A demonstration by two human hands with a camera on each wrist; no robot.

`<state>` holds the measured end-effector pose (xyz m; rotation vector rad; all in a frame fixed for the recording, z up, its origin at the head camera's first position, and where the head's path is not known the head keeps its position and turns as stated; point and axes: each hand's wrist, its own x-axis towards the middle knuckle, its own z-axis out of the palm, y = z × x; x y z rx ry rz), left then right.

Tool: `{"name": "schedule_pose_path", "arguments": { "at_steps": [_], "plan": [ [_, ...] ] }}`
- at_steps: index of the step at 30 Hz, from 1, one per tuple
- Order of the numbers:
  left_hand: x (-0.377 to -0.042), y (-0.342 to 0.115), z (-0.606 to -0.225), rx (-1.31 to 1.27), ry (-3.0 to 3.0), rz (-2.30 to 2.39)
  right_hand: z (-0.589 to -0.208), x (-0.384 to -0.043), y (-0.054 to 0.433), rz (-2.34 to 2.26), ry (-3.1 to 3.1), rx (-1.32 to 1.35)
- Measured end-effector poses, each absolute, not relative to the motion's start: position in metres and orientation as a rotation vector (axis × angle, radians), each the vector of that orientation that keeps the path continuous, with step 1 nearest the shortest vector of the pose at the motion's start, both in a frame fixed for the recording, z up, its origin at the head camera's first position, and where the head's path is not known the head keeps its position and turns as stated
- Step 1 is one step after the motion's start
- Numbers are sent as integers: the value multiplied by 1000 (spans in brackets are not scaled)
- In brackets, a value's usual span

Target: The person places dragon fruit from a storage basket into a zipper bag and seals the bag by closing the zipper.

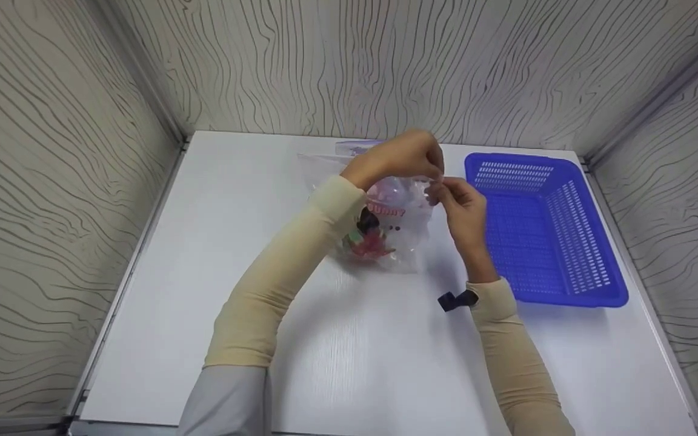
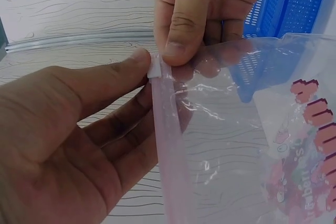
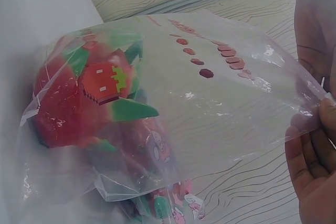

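Observation:
A clear zip bag (image 1: pixel 406 245) with printed lettering hangs upright above the white table, red and green items (image 3: pixel 63 106) inside its lower part. A pink strip (image 2: pixel 168 129) runs along its top edge, with a small white slider (image 2: pixel 155 67) at one end. My left hand (image 1: pixel 406 156) pinches the slider end between thumb and fingers. Right beside it, my right hand (image 1: pixel 464 209) pinches the top corner of the bag, its thumb in front of the film. What the red and green items are cannot be told through the plastic.
A blue slotted plastic basket (image 1: pixel 618 284) stands at the right of the white table (image 1: pixel 216 242). Behind the bag lies a purple-edged clear film (image 1: pixel 349 147). Wood-patterned panels (image 1: pixel 325 66) enclose the back and sides. A black device (image 1: pixel 455 301) sits at my right wrist.

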<state>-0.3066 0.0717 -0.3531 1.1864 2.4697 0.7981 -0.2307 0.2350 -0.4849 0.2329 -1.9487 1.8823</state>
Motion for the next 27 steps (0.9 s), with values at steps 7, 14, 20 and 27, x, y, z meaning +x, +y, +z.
{"name": "schedule_pose_path", "arguments": {
  "at_steps": [7, 14, 20, 27],
  "plan": [
    [-307, 72, -349, 1168, 2465, 738, -484, -230, 235, 1867, -1956, 233],
    [-308, 72, -346, 1192, 2462, 689, -483, -230, 234, 1895, -1892, 266],
    [-311, 69, -349, 1240, 2457, 716, -483, -230, 232, 1896, -1839, 268],
    [-313, 63, -349, 1226, 2461, 725, -484, -232, 233, 1865, -1829, 251]
  ]
}}
